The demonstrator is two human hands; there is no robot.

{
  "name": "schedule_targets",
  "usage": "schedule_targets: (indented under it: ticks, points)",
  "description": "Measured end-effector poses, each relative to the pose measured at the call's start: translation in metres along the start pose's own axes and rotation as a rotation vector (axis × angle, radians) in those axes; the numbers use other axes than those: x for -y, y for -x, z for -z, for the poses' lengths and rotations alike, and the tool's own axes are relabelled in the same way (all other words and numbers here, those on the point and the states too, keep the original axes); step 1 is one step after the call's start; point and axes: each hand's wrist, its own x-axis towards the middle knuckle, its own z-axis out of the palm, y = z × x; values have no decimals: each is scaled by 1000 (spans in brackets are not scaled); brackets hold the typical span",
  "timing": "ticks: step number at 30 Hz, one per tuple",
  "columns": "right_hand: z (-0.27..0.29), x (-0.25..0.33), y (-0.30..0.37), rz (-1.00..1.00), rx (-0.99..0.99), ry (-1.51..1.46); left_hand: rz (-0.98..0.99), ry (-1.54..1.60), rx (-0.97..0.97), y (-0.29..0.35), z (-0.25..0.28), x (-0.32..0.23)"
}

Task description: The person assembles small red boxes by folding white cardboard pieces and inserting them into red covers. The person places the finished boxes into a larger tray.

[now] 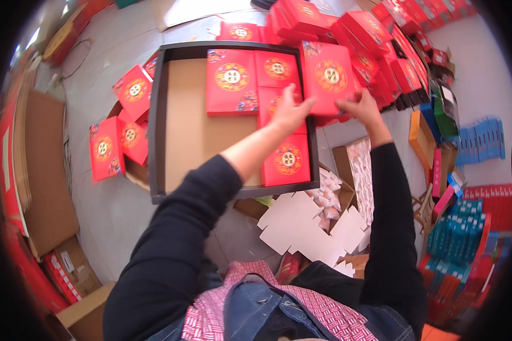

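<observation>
A shallow tray (159, 125) with a black rim and brown cardboard bottom lies in front of me. Several red gift boxes (233, 94) with round gold emblems fill its far middle and right side; its left part shows bare cardboard. Just beyond the right rim, my right hand (363, 108) grips the near right corner of another red gift box (327, 62) between thumb and fingers. My left hand (293, 112) reaches over the boxes in the tray, fingers apart, near the left edge of that held box. Under this hand, one tray box is partly hidden.
A heap of red boxes (375, 34) rises at the far right. More red boxes (105, 148) lie left of the tray. Flat white card blanks (293, 221) and an open carton of wrapped pieces stand near my feet. Teal boxes (455, 233) are stacked at right, cardboard sheets (48, 165) at left.
</observation>
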Motion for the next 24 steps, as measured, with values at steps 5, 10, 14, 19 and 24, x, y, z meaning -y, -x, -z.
schedule_targets:
  ticks: [5,10,14,19,24]
  points:
    - [-69,30,86,171,-237,-372,26,64,-28,26,15,-15]
    - [-144,84,202,52,-117,-771,-20,50,61,127,119,-32]
    - [-194,102,259,-232,158,-1052,178,114,-72,203,165,-13]
    - [-191,81,247,349,-34,-31,312,-15,-126,181,165,-7]
    - [-179,61,239,597,-72,149,103,-169,-9,162,170,30]
